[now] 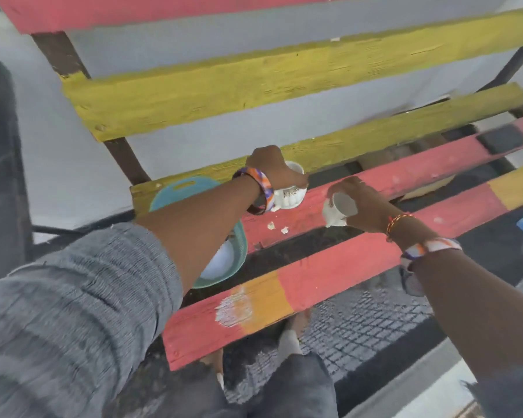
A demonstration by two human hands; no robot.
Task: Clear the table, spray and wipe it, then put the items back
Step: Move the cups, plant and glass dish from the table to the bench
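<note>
While each hand (272,167) (366,203) curls round a white cup (289,196) (340,209) above the slatted table's (375,251) middle, keep both upright when carrying them.

The slatted table (360,257) is painted in bands: its planks run yellow in the upper frame, then red with yellow-orange patches and a scuffed white blotch lower down. At centre the left hand (272,168) holds a white cup (290,196) with a brownish speckled pattern; the right hand (364,203) holds a plain white cup (338,211). A teal tray (178,191) at centre left carries a white plate (221,262). Orange, purple and white bracelets (261,188) ring both wrists; the sleeve (73,312) at lower left is ribbed grey
</note>
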